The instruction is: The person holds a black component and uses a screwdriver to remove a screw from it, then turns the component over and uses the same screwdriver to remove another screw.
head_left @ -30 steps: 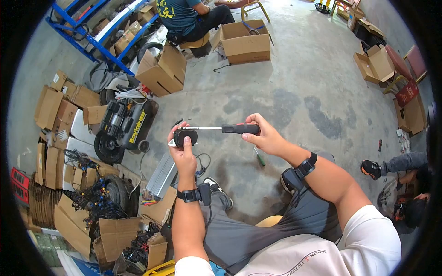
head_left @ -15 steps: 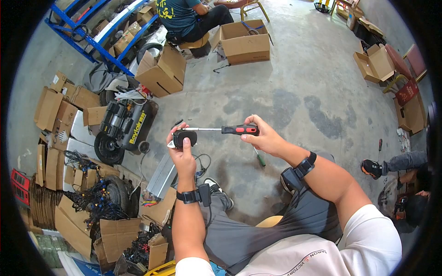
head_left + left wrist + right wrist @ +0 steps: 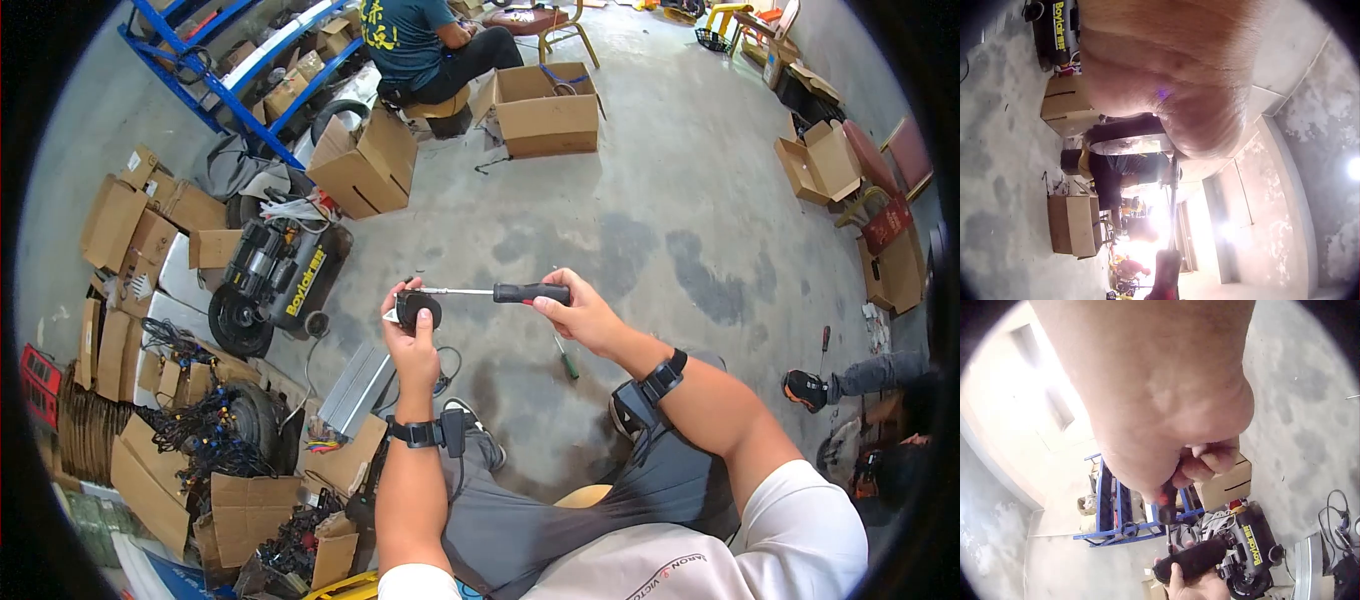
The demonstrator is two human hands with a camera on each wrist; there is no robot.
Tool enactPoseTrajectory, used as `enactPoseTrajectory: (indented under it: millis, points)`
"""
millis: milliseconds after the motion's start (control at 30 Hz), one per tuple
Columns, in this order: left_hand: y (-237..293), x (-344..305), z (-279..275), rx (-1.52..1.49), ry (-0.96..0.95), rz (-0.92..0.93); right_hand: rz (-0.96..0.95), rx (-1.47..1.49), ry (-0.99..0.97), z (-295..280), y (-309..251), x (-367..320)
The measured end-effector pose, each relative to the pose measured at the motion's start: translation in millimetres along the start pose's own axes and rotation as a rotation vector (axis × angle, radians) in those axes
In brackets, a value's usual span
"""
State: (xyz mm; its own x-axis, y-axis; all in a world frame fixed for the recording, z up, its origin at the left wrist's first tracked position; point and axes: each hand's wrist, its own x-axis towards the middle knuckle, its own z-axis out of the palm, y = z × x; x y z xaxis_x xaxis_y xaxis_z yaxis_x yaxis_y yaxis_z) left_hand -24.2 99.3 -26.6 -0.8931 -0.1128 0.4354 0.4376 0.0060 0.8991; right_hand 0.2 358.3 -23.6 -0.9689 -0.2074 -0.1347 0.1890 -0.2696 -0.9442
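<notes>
My left hand [image 3: 408,350] grips a black, rounded part [image 3: 410,308] with a silvery white edge, the thumb lying across its dark face. In the right wrist view the same part [image 3: 1194,561] looks long and flat. My right hand [image 3: 590,318] holds a screwdriver [image 3: 512,293] by its black and red handle, thumb and fingers pinching it. The steel shaft runs level to the left, its tip right at the upper edge of the black part. The tip itself is hidden by the left hand's fingers.
A green-handled screwdriver [image 3: 568,364] lies on the concrete floor below the hands. A silver metal case [image 3: 355,383] with wires is at lower left, near a black air compressor [image 3: 290,275]. Cardboard boxes [image 3: 548,125] stand ahead, and a person [image 3: 420,50] sits beyond.
The screwdriver handle has turned about its length: red patches faced up half a second ago, now mostly black does. The head view has shifted slightly. Both hands keep their holds.
</notes>
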Motion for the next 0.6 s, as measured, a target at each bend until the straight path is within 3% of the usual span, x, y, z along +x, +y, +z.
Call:
enactPoseTrajectory:
  millis: [100,167,267,600]
  points:
    - [-1,-1,1,-0.015,-0.007,-0.043,-0.010,-0.147,0.042,-5,5,7]
    - [2,-2,3,-0.029,-0.007,-0.051,0.132,-0.118,0.080,-4,0,5]
    - [-2,-3,3,-0.024,-0.009,-0.055,0.174,0.040,0.069,-2,-8,0]
    - [-2,-8,-1,0.005,-0.018,-0.115,-0.005,-0.126,0.063,-6,1,3]
